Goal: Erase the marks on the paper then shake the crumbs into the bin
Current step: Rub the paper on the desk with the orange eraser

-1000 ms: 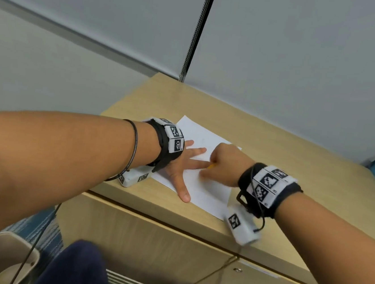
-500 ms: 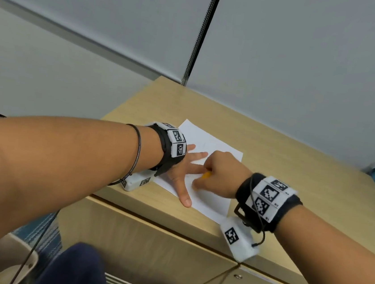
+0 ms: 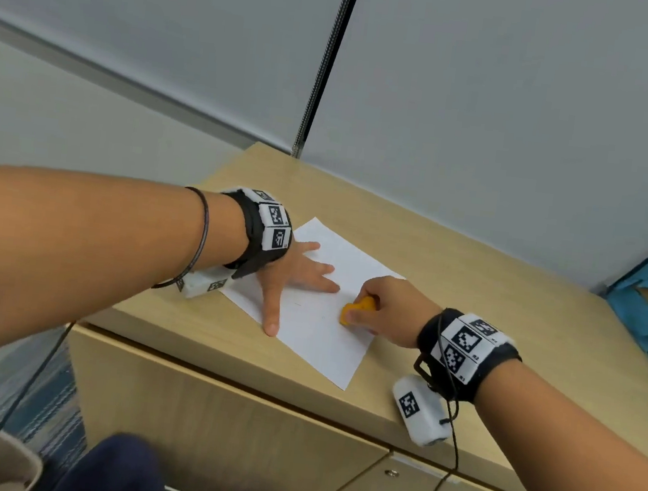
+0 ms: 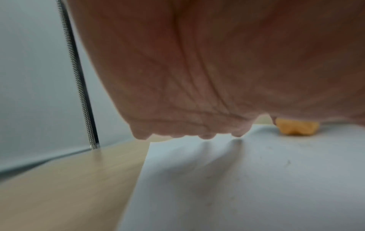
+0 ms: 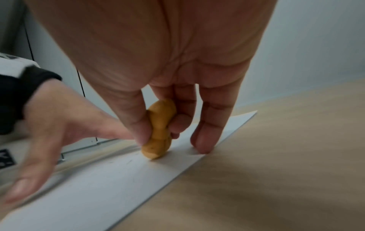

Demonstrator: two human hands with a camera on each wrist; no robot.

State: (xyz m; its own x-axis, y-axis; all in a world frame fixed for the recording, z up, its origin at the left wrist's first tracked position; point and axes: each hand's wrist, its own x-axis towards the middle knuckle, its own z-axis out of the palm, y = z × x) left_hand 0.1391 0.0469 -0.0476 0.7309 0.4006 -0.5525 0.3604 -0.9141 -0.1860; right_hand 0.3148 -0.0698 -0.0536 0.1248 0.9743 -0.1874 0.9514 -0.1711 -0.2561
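Eraser (image 3: pixel 355 310) and paper (image 3: pixel 320 337), unlabelled

The right hand (image 3: pixel 389 311) slides toward the lower right of the paper (image 3: pixel 317 325), and now the orange eraser (image 3: pixel 355 309) shows.

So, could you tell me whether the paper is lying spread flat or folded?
Spread flat: the paper lies unfolded on the desk, left hand splayed on it.
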